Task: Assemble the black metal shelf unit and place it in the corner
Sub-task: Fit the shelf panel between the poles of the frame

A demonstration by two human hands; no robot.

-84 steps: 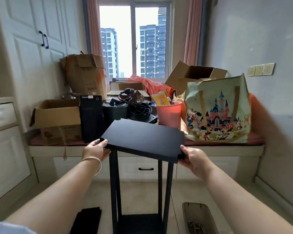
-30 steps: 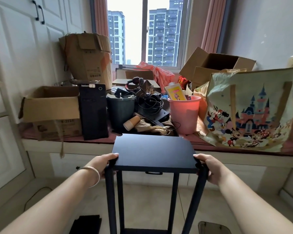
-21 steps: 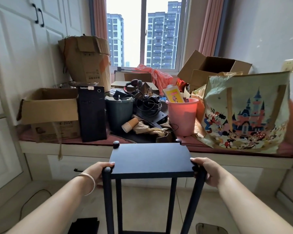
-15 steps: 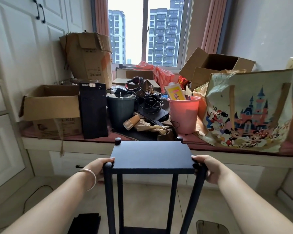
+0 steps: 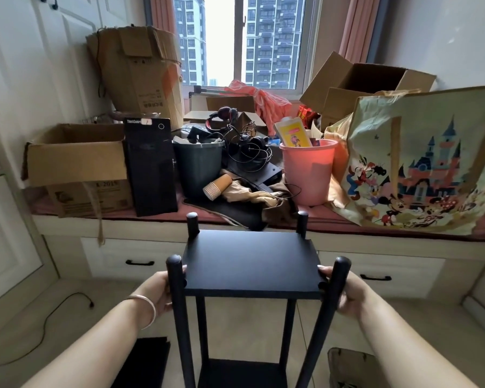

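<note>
The black metal shelf unit stands upright on the floor in front of me. Its top black shelf panel (image 5: 251, 261) lies level between the posts, and all the post tops rise above it, such as the near left post (image 5: 175, 278) and the near right post (image 5: 338, 278). My left hand (image 5: 157, 289) grips the panel's left edge beside the near left post. My right hand (image 5: 345, 292) grips the right edge behind the near right post. A lower shelf (image 5: 241, 373) shows at the bottom.
A cluttered window bench (image 5: 403, 245) stands straight ahead with cardboard boxes, a black computer tower (image 5: 150, 166), a dark bin, a pink bucket (image 5: 308, 170) and a cartoon-print bag (image 5: 423, 161). On the floor lie a spare black panel (image 5: 143, 359), a cable and a tray (image 5: 347, 368).
With both hands on its edges, the top panel has gone from tilted above the frame to level, and has slid down the posts, whose tops now stick out above it.
</note>
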